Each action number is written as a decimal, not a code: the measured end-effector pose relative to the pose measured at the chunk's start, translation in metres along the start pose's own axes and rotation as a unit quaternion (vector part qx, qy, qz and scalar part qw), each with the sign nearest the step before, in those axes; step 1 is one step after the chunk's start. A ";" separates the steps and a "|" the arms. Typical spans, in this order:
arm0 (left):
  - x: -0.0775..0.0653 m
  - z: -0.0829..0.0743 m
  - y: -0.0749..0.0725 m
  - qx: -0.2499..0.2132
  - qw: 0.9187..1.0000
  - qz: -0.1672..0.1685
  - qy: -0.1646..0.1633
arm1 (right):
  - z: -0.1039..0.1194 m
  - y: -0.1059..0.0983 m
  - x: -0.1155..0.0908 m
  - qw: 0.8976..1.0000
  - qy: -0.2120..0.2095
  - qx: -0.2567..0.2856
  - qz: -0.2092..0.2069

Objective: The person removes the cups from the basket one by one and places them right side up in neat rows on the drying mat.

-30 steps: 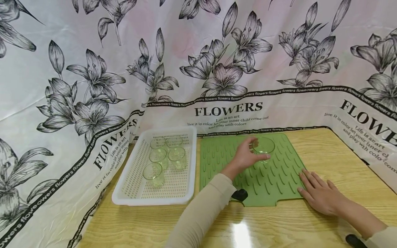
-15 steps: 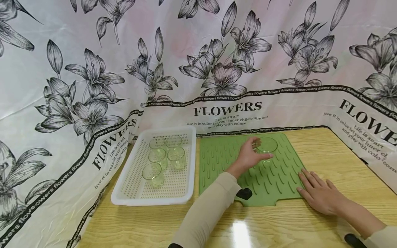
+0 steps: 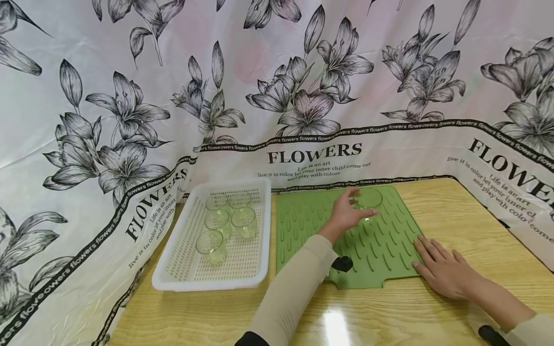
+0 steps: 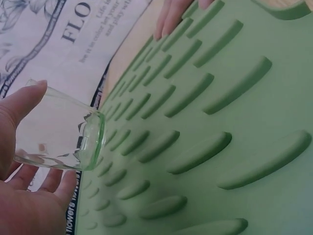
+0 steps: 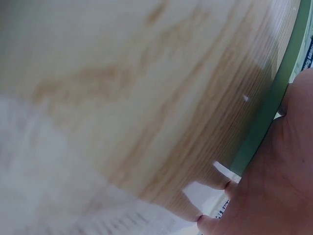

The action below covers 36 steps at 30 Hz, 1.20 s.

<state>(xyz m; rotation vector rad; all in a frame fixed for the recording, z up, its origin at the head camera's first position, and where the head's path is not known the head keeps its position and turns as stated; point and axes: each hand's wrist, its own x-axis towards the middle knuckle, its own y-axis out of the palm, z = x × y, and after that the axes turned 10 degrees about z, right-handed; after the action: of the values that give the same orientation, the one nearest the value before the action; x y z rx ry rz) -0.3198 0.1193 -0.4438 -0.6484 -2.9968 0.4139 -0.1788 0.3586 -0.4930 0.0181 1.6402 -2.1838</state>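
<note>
1. At the near right of the counter (image 3: pixel 225 317), the right hand (image 3: pixel 446 274) lies flat, fingers straight and gripping nothing, its fingertips at the right edge of the mat (image 3: pixel 381 259).
2. Left of the mat, just beside it, sits the basket (image 3: pixel 207 286) with five glasses (image 3: pixel 245 226) in it.
3. Farther out, over the mat, the left hand (image 3: pixel 344 215) holds one glass (image 3: pixel 369 201) between thumb and fingers.
4. That glass is upright over the mat's far half; whether its base touches down, I cannot tell.
5. The step in hand looks like setting this glass on the mat. Next seems to call for seating the base level, then easing thumb and fingers wide without tipping it.
6. Behind everything hangs the flowered cloth (image 3: pixel 389 154).
</note>
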 end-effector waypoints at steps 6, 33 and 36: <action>0.002 0.005 0.001 -0.012 1.000 -0.014 -0.007 | 0.000 0.002 -0.001 1.000 0.001 0.002 0.001; 0.010 0.007 0.003 0.004 1.000 -0.023 -0.005 | 0.002 0.001 -0.001 1.000 0.007 -0.001 -0.004; 0.011 0.009 0.004 0.002 1.000 -0.021 -0.002 | 0.002 0.002 -0.001 1.000 0.008 0.001 -0.003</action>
<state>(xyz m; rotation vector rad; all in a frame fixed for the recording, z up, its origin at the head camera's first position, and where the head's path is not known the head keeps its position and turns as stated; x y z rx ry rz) -0.3288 0.1256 -0.4536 -0.5843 -3.0073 0.4187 -0.1765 0.3567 -0.4934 0.0317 1.6489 -2.1955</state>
